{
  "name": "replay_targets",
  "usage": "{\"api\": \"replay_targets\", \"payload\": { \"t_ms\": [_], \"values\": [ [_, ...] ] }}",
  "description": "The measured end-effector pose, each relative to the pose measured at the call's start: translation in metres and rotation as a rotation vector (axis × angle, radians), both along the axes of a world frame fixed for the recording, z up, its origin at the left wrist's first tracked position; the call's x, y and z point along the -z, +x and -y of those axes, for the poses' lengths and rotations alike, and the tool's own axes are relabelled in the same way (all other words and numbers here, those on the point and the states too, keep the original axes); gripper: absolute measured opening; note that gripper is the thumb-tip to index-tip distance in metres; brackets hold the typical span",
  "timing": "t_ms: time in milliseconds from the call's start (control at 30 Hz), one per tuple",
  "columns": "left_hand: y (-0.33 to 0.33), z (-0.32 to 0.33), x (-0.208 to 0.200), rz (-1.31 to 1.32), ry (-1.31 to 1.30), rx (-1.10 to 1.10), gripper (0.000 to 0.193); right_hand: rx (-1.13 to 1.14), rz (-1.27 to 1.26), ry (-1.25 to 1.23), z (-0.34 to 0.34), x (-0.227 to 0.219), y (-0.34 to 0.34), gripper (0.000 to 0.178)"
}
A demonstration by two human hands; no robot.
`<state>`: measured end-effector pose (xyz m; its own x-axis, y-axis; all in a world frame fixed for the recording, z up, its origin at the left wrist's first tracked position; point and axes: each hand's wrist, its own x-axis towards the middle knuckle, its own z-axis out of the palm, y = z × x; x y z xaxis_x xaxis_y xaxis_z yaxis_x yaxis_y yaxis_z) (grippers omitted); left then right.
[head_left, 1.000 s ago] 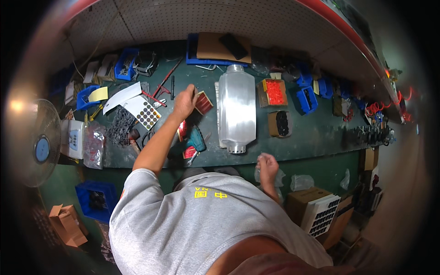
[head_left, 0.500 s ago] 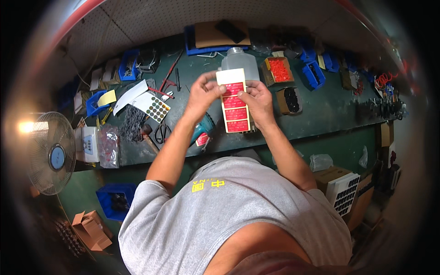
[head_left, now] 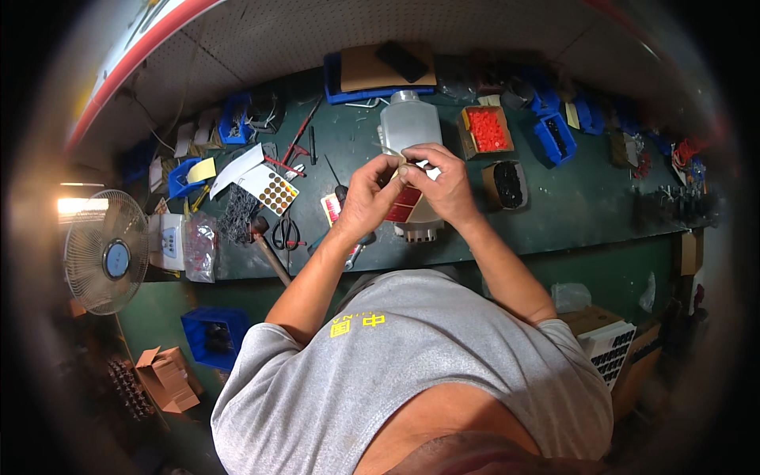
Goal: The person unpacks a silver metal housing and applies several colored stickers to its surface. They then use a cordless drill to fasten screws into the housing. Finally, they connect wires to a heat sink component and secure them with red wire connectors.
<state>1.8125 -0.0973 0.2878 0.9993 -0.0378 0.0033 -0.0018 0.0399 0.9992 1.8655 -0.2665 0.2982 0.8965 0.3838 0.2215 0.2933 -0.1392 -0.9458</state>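
Note:
A sheet of red labels (head_left: 404, 206) with pale edges is held between both hands above the bench. My left hand (head_left: 370, 192) pinches its upper part from the left, fingers curled. My right hand (head_left: 443, 184) pinches the same sheet from the right, thumb close to the left thumb. The sheet's top end bends back, and the fingers cover much of it. Under and behind the hands lies a translucent plastic container (head_left: 411, 123) with a short neck pointing away from me. Left of my left hand are another red label piece (head_left: 331, 207) and a dark screwdriver (head_left: 336, 178).
On the green bench (head_left: 554, 222) stand a box of red parts (head_left: 487, 131), a box of black parts (head_left: 507, 184) and several blue bins (head_left: 552, 138). Scissors (head_left: 286, 233), a hammer (head_left: 271, 252) and a sheet of round stickers (head_left: 275, 190) lie left. A fan (head_left: 107, 252) stands far left.
The label sheet was flat and facing me; now it is bent, its top tipped back. Both hands have drawn together and lower at the sheet, uncovering more of the container.

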Motion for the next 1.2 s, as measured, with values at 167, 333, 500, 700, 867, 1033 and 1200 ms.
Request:
{"api": "replay_targets", "payload": {
  "t_ms": [167, 333, 500, 700, 867, 1033, 1200],
  "values": [
    [0.023, 0.024, -0.008, 0.014, 0.173, 0.04, 0.023, -0.049, -0.061, 0.123, 0.033, 0.006, 0.029, 0.02],
    [0.035, 0.042, -0.006, -0.016, 0.238, 0.04, 0.02, -0.086, -0.135, 0.243, 0.054, 0.019, 0.049, 0.017],
    [0.034, 0.031, 0.0, -0.163, 0.231, -0.005, 0.014, 0.134, -0.455, 0.388, 0.058, 0.054, 0.061, 0.016],
    [0.046, -0.064, 0.074, -0.156, 0.073, -0.434, 0.019, 0.391, -0.607, 0.583, 0.079, 0.067, 0.076, 0.022],
    [0.053, -0.077, 0.084, -0.097, 0.41, -0.592, 0.034, 0.532, -0.407, 0.483, 0.064, 0.057, 0.071, 0.018],
    [0.04, 0.019, 0.026, -0.397, -0.417, -0.06, 0.053, 0.412, 0.157, 0.152, 0.025, 0.05, 0.059, 0.014],
    [0.05, 0.026, 0.042, -0.442, -0.762, -0.07, 0.069, 0.213, 0.433, -0.147, 0.004, 0.042, 0.04, 0.029]
  ]
}}
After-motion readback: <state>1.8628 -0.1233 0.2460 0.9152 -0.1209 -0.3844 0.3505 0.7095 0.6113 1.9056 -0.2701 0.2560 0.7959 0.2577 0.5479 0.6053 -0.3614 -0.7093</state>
